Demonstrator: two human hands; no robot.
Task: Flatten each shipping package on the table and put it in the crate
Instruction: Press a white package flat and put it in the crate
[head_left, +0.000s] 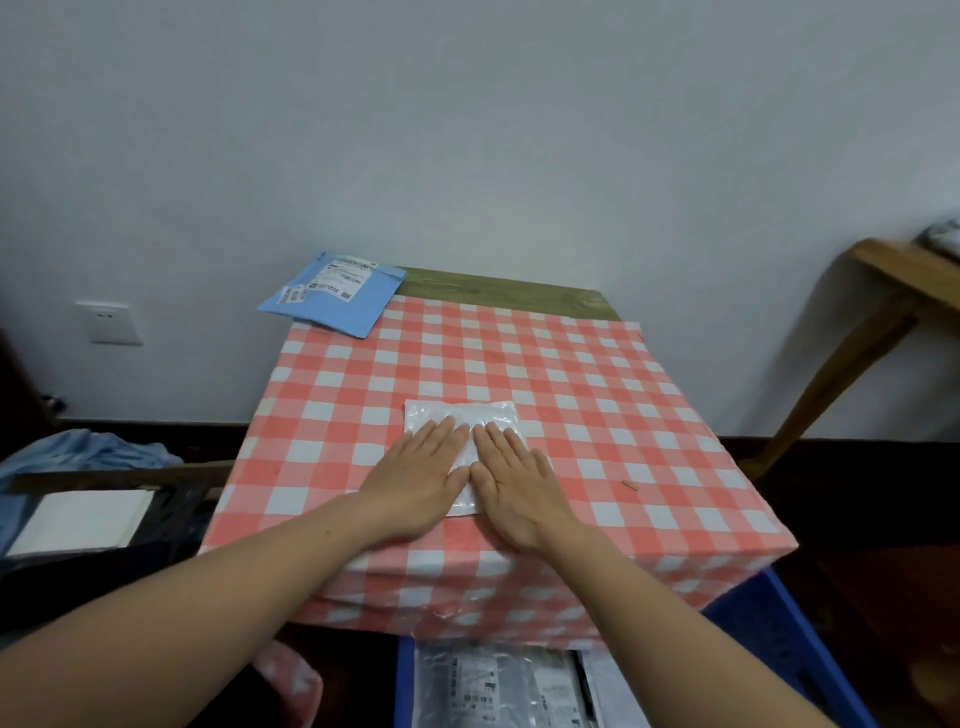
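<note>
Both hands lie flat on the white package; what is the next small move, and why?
Probably slide the left hand and right hand outward across the white package to finish flattening it. Both lie flat, side by side on its near half; its far half is uncovered.

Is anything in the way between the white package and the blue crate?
Nothing visible is. The white package lies under the left hand and right hand on the checked cloth, and only bare cloth lies between it and the table's near edge. The blue crate sits below that edge, open on top.
</note>
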